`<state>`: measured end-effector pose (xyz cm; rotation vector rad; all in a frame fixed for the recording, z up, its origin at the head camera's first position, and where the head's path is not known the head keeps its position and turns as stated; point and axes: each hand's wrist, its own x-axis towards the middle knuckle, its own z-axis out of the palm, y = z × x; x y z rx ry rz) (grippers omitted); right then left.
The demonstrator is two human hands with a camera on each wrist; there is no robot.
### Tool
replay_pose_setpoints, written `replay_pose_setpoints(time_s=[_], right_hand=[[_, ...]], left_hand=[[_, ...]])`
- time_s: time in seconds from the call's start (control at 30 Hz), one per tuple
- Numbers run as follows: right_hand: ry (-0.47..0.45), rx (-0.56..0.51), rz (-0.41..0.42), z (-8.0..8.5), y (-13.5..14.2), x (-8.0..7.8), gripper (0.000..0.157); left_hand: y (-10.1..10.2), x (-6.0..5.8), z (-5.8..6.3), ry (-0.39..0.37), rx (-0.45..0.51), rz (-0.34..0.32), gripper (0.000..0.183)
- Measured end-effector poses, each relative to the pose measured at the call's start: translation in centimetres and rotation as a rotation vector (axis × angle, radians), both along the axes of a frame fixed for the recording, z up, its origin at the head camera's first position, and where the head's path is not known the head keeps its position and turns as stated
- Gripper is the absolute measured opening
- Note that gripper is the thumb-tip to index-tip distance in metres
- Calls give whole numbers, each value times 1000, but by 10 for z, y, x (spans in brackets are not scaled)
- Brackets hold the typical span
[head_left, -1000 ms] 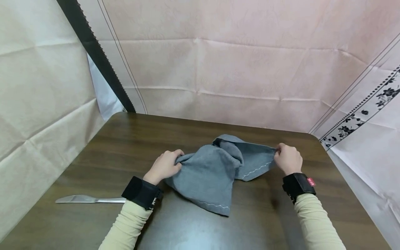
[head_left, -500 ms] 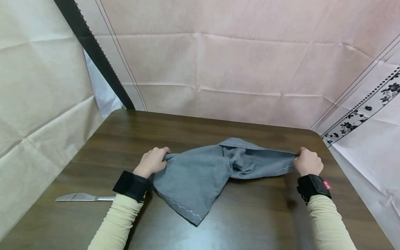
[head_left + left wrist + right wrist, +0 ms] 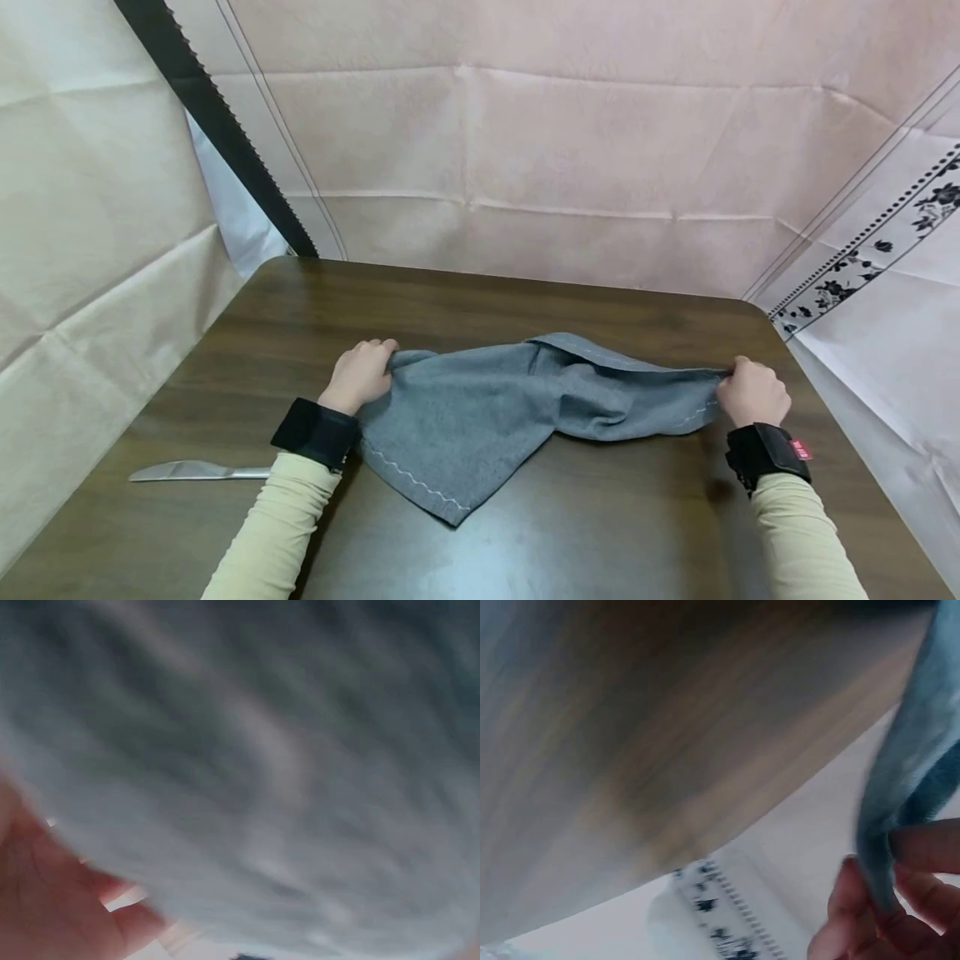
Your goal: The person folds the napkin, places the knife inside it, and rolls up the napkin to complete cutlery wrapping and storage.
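A blue-grey cloth (image 3: 472, 400) with a pale stitched line along its hem stretches between both hands in the head view. My left hand (image 3: 362, 373) grips its upper left edge, and a pointed corner hangs down toward the person. My right hand (image 3: 754, 392) pinches the far right corner, where the cloth is drawn narrow and folded over itself. In the right wrist view, thumb and fingers (image 3: 922, 847) hold that corner. Blurred cloth (image 3: 247, 787) fills most of the left wrist view, with part of the left hand (image 3: 60, 900) at its edge.
A metal table knife (image 3: 187, 472) lies on the brown wooden table (image 3: 600, 533) at left, its handle end hidden by the left forearm. Pale creased sheets (image 3: 480, 150) hang behind the table and at its sides. Each wrist wears a black strap (image 3: 768, 457).
Both hands have moved apart, the left leftward and the right rightward, pulling the bunched cloth wider and straighter. Its lower corner has swung left. The knife stays put.
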<state>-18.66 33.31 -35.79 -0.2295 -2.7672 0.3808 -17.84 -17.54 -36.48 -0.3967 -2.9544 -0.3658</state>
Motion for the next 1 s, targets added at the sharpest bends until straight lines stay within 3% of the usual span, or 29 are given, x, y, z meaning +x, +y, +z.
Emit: replay_pose_setpoints(time_s=[0.17, 0.37, 0.53, 0.63, 0.7, 0.87, 1.0], right_hand=[[169, 94, 170, -4, -37, -3, 24], [215, 146, 370, -9, -91, -7, 24], [150, 110, 582, -12, -126, -9, 15], [38, 38, 725, -15, -138, -10, 17], [-54, 7, 779, -18, -143, -11, 24], [-285, 18, 733, -26, -141, -12, 51], [-414, 33, 615, -28, -130, -17, 74]], left_hand=[[29, 1, 7, 84, 23, -67, 32], [72, -5, 11, 106, 67, -225, 26], [102, -7, 7, 67, 61, -331, 24], [114, -5, 3, -7, 15, -348, 28], [119, -3, 0, -58, -38, -342, 31], [123, 1, -7, -182, -158, -338, 40], [122, 1, -6, -249, -145, -383, 42]])
